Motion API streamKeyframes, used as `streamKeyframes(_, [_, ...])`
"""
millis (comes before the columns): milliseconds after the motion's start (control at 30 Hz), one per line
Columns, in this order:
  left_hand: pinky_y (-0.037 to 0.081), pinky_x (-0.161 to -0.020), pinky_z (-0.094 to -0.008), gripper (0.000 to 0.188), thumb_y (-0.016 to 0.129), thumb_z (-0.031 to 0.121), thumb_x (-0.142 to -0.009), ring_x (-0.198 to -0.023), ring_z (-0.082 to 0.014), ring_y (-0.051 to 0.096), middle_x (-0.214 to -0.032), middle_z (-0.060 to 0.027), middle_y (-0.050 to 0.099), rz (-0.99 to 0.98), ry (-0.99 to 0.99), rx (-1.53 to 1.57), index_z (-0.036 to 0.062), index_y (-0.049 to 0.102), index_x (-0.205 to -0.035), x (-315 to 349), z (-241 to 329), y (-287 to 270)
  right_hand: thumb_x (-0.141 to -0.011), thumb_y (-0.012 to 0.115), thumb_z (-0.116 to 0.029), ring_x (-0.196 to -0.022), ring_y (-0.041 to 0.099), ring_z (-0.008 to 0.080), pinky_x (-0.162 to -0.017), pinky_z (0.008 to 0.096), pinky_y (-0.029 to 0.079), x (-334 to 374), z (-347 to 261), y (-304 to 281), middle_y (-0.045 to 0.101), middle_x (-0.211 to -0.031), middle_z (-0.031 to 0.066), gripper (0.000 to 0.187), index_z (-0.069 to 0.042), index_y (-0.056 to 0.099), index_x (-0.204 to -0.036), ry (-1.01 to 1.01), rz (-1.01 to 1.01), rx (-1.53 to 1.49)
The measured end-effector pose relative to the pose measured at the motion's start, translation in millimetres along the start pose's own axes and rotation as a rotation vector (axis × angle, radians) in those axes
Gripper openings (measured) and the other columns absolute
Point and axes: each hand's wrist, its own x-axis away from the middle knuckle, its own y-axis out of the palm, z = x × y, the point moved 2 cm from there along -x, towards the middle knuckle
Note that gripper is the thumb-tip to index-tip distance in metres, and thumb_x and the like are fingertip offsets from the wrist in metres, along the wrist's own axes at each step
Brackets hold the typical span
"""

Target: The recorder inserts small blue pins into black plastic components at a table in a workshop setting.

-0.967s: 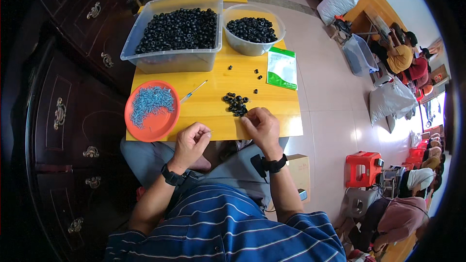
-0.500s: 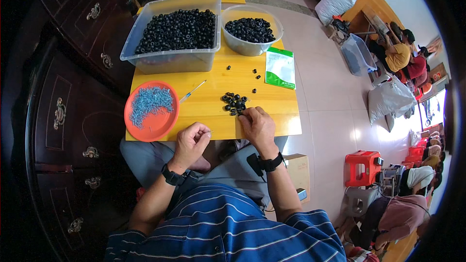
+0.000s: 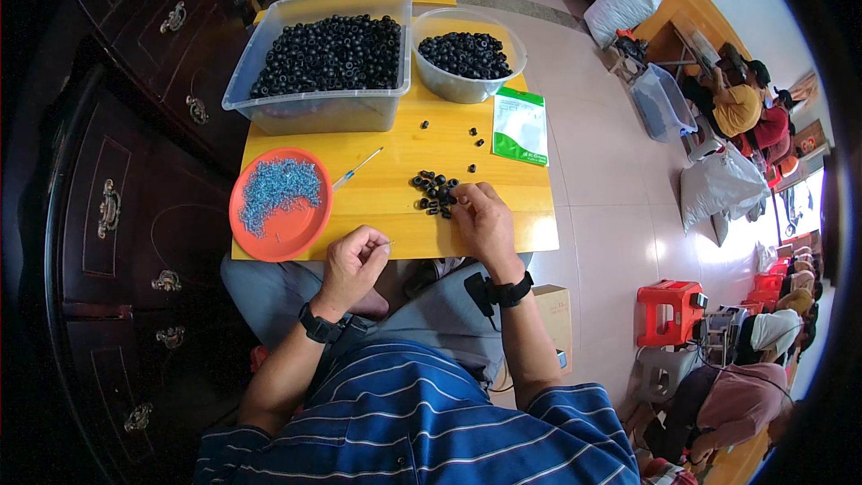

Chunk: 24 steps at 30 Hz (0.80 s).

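My left hand [image 3: 353, 262] is closed in a pinch just off the table's near edge. A tiny thin pin-like piece [image 3: 390, 243] sticks out from its fingertips. My right hand [image 3: 485, 223] rests over the table, its thumb and fingertips together at the right side of a small pile of black ring-shaped pieces [image 3: 433, 187]. What those fingertips grip, if anything, is hidden. An orange-red plate [image 3: 280, 244] of small blue-grey pieces [image 3: 280, 187] lies to the left. Beside it is a thin pen-like tool [image 3: 346, 178].
On the yellow table [image 3: 386, 139], a large clear bin [image 3: 314, 114] and a round tub [image 3: 467, 88] hold many black pieces. A green-and-white packet [image 3: 520, 126] and several loose black pieces lie nearby. Dark drawers [image 3: 117, 207] stand left; a red stool [image 3: 669, 313] and other people are right.
My right hand has shifted slightly up and to the right, from the pile's near edge to its right side. My left hand keeps its pinch in place.
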Motion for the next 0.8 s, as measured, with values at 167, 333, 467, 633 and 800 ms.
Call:
streamKeyframes(167, [0.051, -0.061, -0.0253, 0.006, 0.067, 0.003, -0.089, -0.065, -0.0093, 0.064, -0.075, -0.0054, 0.068, -0.003, -0.012, 0.003, -0.0011, 0.065, -0.092, 0, 0, 0, -0.082, 0.071, -0.006, -0.080, 0.066, 0.0356, -0.071, 0.0435, 0.054, -3, 6, 2, 0.064, -0.089, 0.0143, 0.023, -0.008, 0.067, -0.104, -0.036, -0.058, 0.046])
streamKeyframes(333, [0.051, -0.061, -0.0249, 0.005, 0.066, 0.003, -0.089, -0.065, -0.0081, 0.063, -0.074, -0.0043, 0.067, -0.008, -0.021, 0.018, -0.0012, 0.065, -0.093, -1, 2, 0, -0.082, 0.072, -0.008, -0.081, 0.066, 0.0366, -0.071, 0.0446, 0.054, -4, 5, 2, 0.064, -0.090, 0.0149, 0.023, -0.007, 0.067, -0.104, -0.060, -0.045, 0.069])
streamKeyframes(467, [0.050, -0.061, -0.0247, 0.005, 0.066, 0.002, -0.089, -0.065, -0.0080, 0.062, -0.074, -0.0039, 0.067, -0.011, -0.023, 0.020, -0.0010, 0.065, -0.093, -1, 1, 0, -0.083, 0.072, -0.008, -0.081, 0.066, 0.0367, -0.071, 0.0448, 0.054, -3, 9, 4, 0.064, -0.090, 0.0151, 0.022, -0.007, 0.066, -0.104, -0.078, -0.029, 0.094])
streamKeyframes(633, [0.050, -0.060, -0.0242, 0.005, 0.066, 0.002, -0.089, -0.065, -0.0071, 0.061, -0.074, -0.0031, 0.066, -0.008, -0.019, 0.033, -0.0009, 0.065, -0.092, -1, 2, 0, -0.089, 0.069, -0.004, -0.078, 0.069, 0.0259, -0.070, 0.0361, 0.055, 1, 5, -2, 0.066, -0.090, 0.0122, 0.015, -0.004, 0.065, -0.103, -0.116, 0.054, 0.045])
streamKeyframes(800, [0.050, -0.060, -0.0244, 0.005, 0.067, 0.001, -0.088, -0.065, -0.0074, 0.062, -0.075, -0.0035, 0.066, -0.022, -0.028, 0.027, -0.0008, 0.064, -0.092, 2, 8, 1, -0.097, 0.063, -0.002, -0.083, 0.066, 0.0113, -0.074, 0.0263, 0.054, 18, 4, -2, 0.069, -0.103, 0.0082, 0.011, -0.002, 0.058, -0.106, 0.146, -0.023, -0.475])
